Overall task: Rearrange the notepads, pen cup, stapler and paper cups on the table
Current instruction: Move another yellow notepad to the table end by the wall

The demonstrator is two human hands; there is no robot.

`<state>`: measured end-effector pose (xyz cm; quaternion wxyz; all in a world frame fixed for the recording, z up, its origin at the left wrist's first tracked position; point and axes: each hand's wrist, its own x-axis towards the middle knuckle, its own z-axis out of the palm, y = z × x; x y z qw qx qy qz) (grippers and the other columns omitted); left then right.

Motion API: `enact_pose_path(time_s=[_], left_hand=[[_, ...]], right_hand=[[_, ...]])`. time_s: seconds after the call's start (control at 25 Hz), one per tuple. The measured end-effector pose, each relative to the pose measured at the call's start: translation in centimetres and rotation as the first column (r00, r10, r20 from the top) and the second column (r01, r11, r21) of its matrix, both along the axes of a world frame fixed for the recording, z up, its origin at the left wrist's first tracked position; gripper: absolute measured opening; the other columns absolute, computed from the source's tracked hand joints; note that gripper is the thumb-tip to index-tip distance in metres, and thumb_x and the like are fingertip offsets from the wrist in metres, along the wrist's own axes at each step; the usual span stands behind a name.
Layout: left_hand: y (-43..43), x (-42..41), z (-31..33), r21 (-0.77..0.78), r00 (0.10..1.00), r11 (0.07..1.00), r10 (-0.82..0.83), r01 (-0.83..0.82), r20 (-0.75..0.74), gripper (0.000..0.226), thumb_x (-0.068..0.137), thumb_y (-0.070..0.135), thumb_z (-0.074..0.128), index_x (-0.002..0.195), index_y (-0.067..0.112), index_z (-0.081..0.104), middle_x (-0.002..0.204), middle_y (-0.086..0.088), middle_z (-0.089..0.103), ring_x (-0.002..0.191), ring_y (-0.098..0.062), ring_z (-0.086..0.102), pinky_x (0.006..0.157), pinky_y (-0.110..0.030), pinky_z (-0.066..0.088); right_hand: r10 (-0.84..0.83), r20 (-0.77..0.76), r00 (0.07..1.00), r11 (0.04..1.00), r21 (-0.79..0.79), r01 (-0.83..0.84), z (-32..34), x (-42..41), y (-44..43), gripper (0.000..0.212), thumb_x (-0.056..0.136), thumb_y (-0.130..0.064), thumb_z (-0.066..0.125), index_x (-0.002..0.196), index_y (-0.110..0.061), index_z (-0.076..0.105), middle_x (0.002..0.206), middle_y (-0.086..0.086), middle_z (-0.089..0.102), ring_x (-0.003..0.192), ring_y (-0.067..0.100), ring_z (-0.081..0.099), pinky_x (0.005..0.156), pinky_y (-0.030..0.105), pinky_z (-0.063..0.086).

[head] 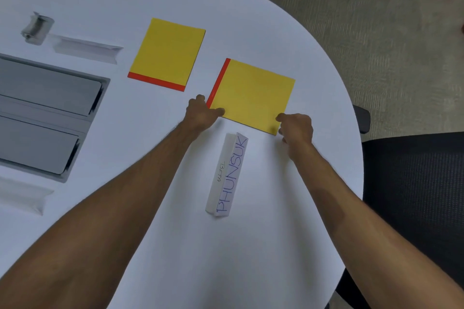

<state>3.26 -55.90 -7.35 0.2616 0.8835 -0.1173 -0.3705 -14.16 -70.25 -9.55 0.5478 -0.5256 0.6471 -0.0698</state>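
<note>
Two yellow notepads with red binding strips lie flat on the white table (pixel 175 233). The near notepad (pixel 253 94) sits right of centre with its red strip on the left side. My left hand (pixel 202 114) pinches its near left corner, and my right hand (pixel 297 128) pinches its near right corner. The far notepad (pixel 167 54) lies apart to the upper left, its red strip along the near edge, untouched. No pen cup, stapler or paper cups are in view.
A folded white name tent (pixel 227 174) with handwritten letters stands just below the near notepad. A grey recessed cable box (pixel 47 118) is set into the table at left. A small metal object (pixel 37 29) and two blurred white tents lie at left. A black chair (pixel 414 195) stands at right.
</note>
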Motion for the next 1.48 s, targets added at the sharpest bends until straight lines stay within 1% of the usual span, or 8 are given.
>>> enact_pose_path(time_s=[0.24,0.36,0.4,0.56,0.68,1.04,1.2,1.48], left_hand=[[-0.3,0.9,-0.6,-0.043,0.995,0.994,0.101,-0.102,-0.024,0.069,0.089,0.034,0.068,0.145,0.006,0.039,0.143,-0.012,0.047,0.129,-0.029,0.048,0.101,-0.037,0.044],[-0.3,1.3,-0.8,-0.145,0.967,0.958,0.238,-0.249,-0.088,0.007,0.089,0.017,0.064,0.096,0.014,0.061,0.098,-0.006,0.059,0.099,-0.024,0.054,0.083,-0.033,0.045],[-0.3,1.4,-0.8,-0.174,0.959,0.945,0.261,-0.277,-0.111,0.008,0.089,0.009,0.062,0.083,0.016,0.060,0.087,-0.005,0.058,0.090,-0.023,0.053,0.075,-0.030,0.043],[-0.2,1.6,-0.4,-0.231,0.905,0.878,0.387,-0.420,-0.176,0.030,0.086,-0.007,0.054,0.108,0.005,0.070,0.090,-0.006,0.068,0.080,-0.020,0.062,0.061,-0.024,0.049],[-0.4,1.5,0.4,-0.310,0.783,0.740,0.454,-0.597,-0.425,0.030,0.091,-0.013,0.047,0.106,0.006,0.064,0.099,-0.016,0.072,0.082,-0.027,0.071,0.068,-0.036,0.063],[1.8,1.1,3.9,-0.417,0.713,0.593,0.450,-0.689,-0.538,0.037,0.089,-0.019,0.043,0.107,0.007,0.062,0.097,-0.016,0.071,0.083,-0.027,0.072,0.074,-0.039,0.063],[4.9,-0.2,5.5,-0.444,0.684,0.541,0.405,-0.714,-0.607,0.039,0.090,-0.020,0.043,0.115,0.004,0.060,0.079,-0.009,0.072,0.083,-0.024,0.071,0.080,-0.041,0.062],[12.2,-4.3,9.7,-0.502,0.596,0.337,0.302,-0.797,-0.744,0.024,0.100,0.002,0.050,0.118,-0.001,0.065,0.112,-0.017,0.073,0.106,-0.028,0.070,0.095,-0.039,0.057]], right_hand=[[-0.096,0.038,0.995,0.990,0.111,0.092,-0.7,0.3,-0.1,0.028,0.072,-0.015,0.071,0.096,-0.002,0.063,0.105,0.017,0.071,0.096,0.035,0.071,0.060,0.031,0.042],[-0.112,0.037,0.993,0.984,0.147,0.105,-0.7,0.7,-0.2,0.028,0.070,-0.013,0.073,0.091,-0.005,0.056,0.102,0.014,0.064,0.093,0.035,0.068,0.058,0.029,0.039],[-0.120,0.043,0.992,0.981,0.160,0.112,-0.8,0.8,-0.3,0.026,0.070,-0.012,0.073,0.086,-0.007,0.052,0.099,0.014,0.061,0.089,0.034,0.065,0.058,0.030,0.040],[-0.149,0.050,0.988,0.971,0.199,0.136,-1.0,1.0,-0.7,0.027,0.069,-0.005,0.071,0.074,-0.011,0.045,0.080,0.008,0.049,0.070,0.027,0.049,0.055,0.031,0.036],[-0.149,0.062,0.987,0.969,0.207,0.133,-0.8,1.1,-0.8,0.029,0.069,-0.004,0.070,0.071,-0.011,0.042,0.069,0.005,0.042,0.056,0.022,0.041,0.051,0.030,0.032],[-0.177,0.269,0.947,0.976,0.173,0.133,2.1,0.0,0.0,0.021,0.078,0.006,0.061,0.071,-0.012,0.053,0.083,0.015,0.053,0.073,0.026,0.051,0.068,0.036,0.045],[-0.201,0.422,0.884,0.967,0.231,0.109,4.6,-2.2,1.7,0.021,0.087,0.005,0.066,0.103,-0.009,0.063,0.090,0.012,0.071,0.074,0.023,0.069,0.066,0.032,0.059],[-0.073,0.560,0.825,0.957,0.271,-0.099,9.2,-6.3,7.3,0.029,0.088,0.008,0.061,0.112,-0.008,0.066,0.092,0.013,0.075,0.079,0.026,0.072,0.069,0.035,0.060]])
